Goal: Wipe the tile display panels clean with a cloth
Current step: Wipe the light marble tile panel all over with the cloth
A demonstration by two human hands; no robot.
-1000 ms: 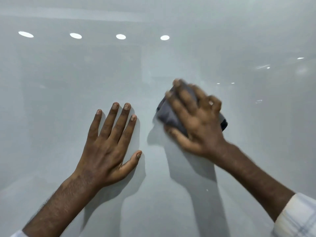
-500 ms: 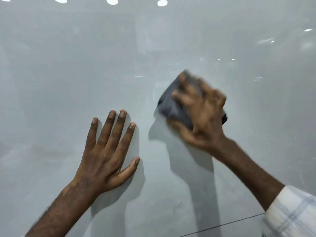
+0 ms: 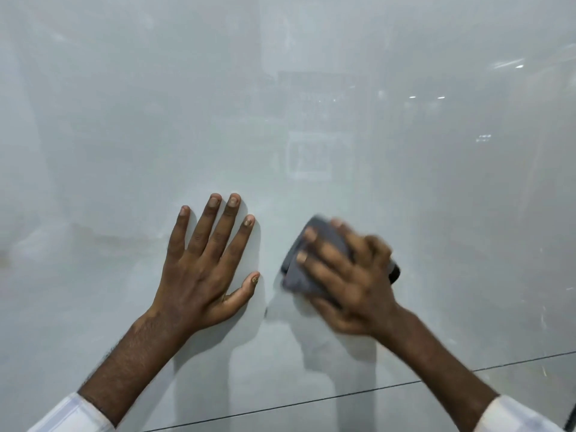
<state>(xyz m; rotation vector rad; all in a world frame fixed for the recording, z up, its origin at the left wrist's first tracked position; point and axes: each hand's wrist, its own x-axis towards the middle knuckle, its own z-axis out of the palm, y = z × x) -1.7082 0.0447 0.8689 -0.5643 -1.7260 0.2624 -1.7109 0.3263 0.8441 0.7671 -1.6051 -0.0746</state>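
Bright, hazy reflections, soft shadows, right hand [image 3: 355, 282] blurred

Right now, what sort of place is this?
Likely a tile showroom or display wall: a big glossy pale tile panel with a thin joint line, reflected lights in its surface, and the right hand holding a grey cloth against it.

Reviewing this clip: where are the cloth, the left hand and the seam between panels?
cloth [image 3: 296, 282]: head view, on the grey fold beside the fingertips.
left hand [image 3: 199, 275]: head view, on the back of the hand.
seam [image 3: 311, 401]: head view, on the dark line between the forearms.
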